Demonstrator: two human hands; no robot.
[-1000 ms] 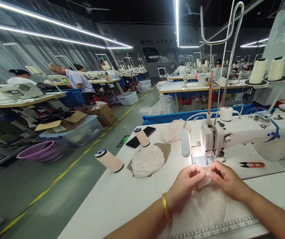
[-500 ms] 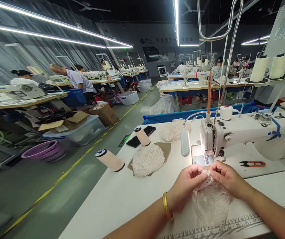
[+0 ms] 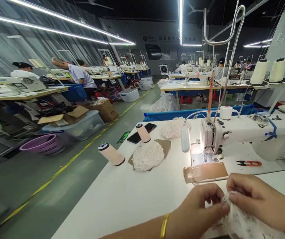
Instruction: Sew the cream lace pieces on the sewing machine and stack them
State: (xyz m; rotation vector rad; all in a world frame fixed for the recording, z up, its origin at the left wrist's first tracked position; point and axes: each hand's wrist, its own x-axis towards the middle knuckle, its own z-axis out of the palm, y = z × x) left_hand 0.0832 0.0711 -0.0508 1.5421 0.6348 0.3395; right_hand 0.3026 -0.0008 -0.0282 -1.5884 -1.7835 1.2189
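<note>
Both hands are at the front of the white table, pinching a piece of cream lace fabric [image 3: 244, 220] by its upper edge. My left hand [image 3: 199, 207], with a gold bangle at the wrist, grips it between thumb and fingers. Close against it, my right hand [image 3: 254, 196] pinches the same edge. The lace hangs down below the right hand and is partly cut off by the frame. Just beyond the hands, a strip of brown tape [image 3: 205, 172] lies in front of the sewing machine [image 3: 234, 129] needle plate. A printed ruler scale is mostly hidden beneath the hands.
Orange-handled thread snips [image 3: 249, 163] lie on the machine bed. To the left are a lace stack [image 3: 148, 156] on brown card, two thread cones [image 3: 111, 154] and a phone [image 3: 134, 137]. More lace [image 3: 173, 127] lies behind, beside a lamp [image 3: 185, 139]. Co-workers sit at other machines.
Both hands have moved right and toward me, carrying the lace away from the needle area. The brown tape strip they mostly covered now shows.
</note>
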